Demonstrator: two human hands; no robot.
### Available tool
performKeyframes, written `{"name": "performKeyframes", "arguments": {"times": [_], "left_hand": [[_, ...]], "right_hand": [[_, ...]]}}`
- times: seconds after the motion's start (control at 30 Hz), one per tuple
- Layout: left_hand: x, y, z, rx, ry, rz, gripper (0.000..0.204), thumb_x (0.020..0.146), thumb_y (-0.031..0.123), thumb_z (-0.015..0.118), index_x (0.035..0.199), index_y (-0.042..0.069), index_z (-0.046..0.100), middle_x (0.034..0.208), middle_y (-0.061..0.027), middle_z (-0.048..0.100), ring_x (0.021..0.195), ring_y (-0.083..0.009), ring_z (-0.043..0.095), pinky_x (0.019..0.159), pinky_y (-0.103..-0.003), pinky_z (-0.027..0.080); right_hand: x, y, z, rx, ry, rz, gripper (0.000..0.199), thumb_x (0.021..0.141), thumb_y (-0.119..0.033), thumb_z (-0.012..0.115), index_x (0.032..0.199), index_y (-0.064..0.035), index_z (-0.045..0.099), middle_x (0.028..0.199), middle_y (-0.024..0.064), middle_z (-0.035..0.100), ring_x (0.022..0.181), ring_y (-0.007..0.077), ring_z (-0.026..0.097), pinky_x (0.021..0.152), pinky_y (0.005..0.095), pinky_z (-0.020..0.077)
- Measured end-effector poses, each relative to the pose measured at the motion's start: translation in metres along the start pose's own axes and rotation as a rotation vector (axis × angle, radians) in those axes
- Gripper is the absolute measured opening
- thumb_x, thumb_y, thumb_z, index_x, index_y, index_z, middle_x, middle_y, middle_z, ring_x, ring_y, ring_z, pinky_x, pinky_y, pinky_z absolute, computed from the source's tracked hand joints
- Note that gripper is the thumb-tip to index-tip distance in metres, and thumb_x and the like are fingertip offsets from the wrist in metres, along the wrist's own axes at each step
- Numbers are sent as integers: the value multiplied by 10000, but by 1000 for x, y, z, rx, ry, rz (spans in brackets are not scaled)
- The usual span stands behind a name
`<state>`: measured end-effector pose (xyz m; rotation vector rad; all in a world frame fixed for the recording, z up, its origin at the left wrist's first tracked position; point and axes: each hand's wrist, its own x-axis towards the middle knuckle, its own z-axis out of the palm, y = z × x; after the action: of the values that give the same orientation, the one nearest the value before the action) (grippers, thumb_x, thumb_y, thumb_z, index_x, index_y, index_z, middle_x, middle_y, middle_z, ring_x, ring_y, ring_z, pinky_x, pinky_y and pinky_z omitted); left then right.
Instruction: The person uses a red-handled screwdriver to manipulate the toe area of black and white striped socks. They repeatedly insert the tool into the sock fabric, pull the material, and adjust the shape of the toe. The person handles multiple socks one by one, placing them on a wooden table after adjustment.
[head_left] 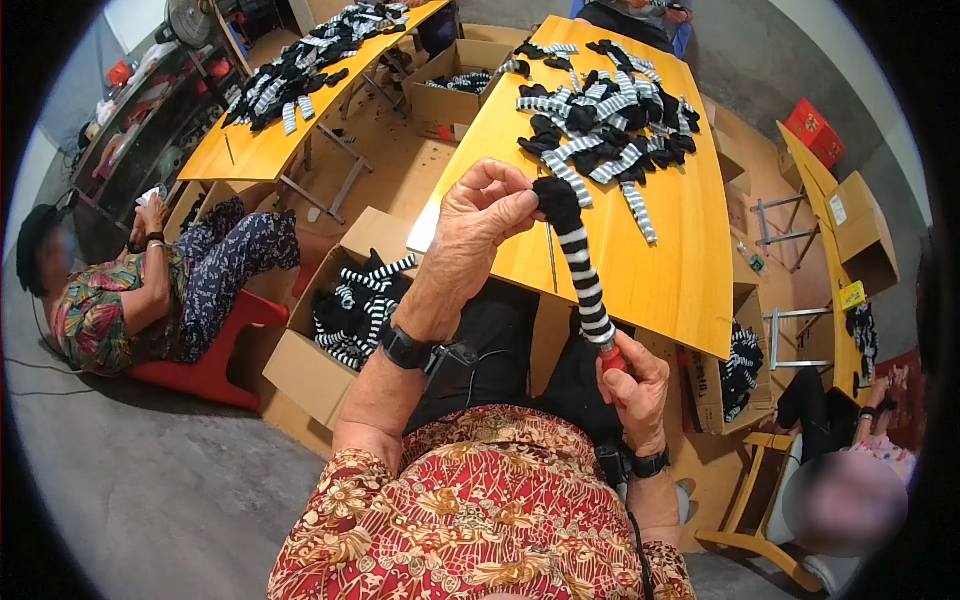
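Observation:
A black-and-white striped sock point(584, 270) is stretched between my two hands above the near edge of the yellow table. My left hand point(480, 225) pinches its black end between thumb and fingers. My right hand point(637, 385) grips the red handle point(612, 358) of a tool whose shaft is hidden inside the striped part of the sock. Farther back on the table lies a loose heap of striped and black socks point(610, 115). A thin metal rod point(551, 258) rests near the table's front edge, beside the held sock.
Cardboard boxes with striped socks stand left point(345, 310) and right point(742, 370) of my knees. A second yellow table point(215, 150) holds another sock heap. One person point(120, 290) sits on a red stool at left; others sit at lower right and the far end.

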<state>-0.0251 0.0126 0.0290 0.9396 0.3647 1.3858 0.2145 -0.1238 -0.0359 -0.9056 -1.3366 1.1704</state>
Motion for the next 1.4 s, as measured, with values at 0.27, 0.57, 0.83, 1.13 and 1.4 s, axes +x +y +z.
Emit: {"name": "performKeyframes", "arguments": {"times": [0.27,0.57,0.83,1.13,1.4], "left_hand": [[-3,1,-12,-83,-67,-166,222,882,79,669,1094,35,621,994,-52,681,881,-133,660,824,-305,558],[-7,-15,-1,16,138,62,115,872,40,667,981,23,633,941,-68,688,853,-141,659,822,-291,543],[-9,-36,10,145,136,242,122,895,37,637,1015,34,613,940,-50,676,867,-133,645,829,-281,525],[-2,-31,1,-6,241,278,155,907,30,616,1057,65,594,989,-42,681,879,-113,651,805,-273,543],[2,-45,-3,-46,182,218,169,869,-23,633,1028,23,600,963,-55,668,862,-123,638,817,-275,536]], "right_hand": [[2,-13,2,-344,-34,-145,434,785,-96,711,1199,2,626,924,82,659,805,146,601,735,270,470],[-12,-4,21,-290,75,-96,424,827,-67,652,1240,12,601,883,49,627,728,101,547,667,246,457],[-3,0,35,-79,148,-63,418,866,-58,618,1276,11,574,851,8,598,597,41,463,514,198,379],[-8,-16,33,-71,36,90,405,881,-85,615,1276,-5,577,884,11,591,594,31,466,530,190,372],[-5,-13,37,-261,122,-106,403,865,-68,624,1259,7,587,848,36,601,644,91,517,600,236,437]]}}
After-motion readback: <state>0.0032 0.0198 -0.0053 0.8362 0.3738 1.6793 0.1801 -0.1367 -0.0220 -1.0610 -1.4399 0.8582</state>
